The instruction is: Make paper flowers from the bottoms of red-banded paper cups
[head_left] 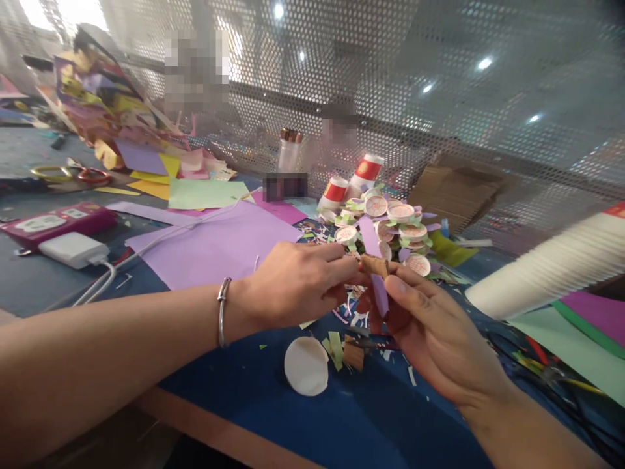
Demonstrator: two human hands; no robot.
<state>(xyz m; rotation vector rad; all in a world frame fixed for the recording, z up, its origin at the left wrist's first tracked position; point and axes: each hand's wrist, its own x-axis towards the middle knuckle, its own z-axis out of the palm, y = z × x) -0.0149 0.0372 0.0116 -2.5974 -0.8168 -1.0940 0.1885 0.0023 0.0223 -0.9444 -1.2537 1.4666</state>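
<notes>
"What has the right hand (434,326) got?"
"Its grip pinches brown cardboard (375,265), with a purple strip (370,236) crossing it, between thumb and fingers."
"And the left hand (303,283)?"
"At the cardboard's left end, fingers curled; I can't tell whether that grip pinches too."
"Around them?"
"A white disc (306,366) on the worktop (234,397), nearer than both grips; printed discs (375,206) heaped just beyond."

Craft workspace | coloured paper sheets (229,241) | stacked cups (541,260) | perforated screen (390,71)
</notes>
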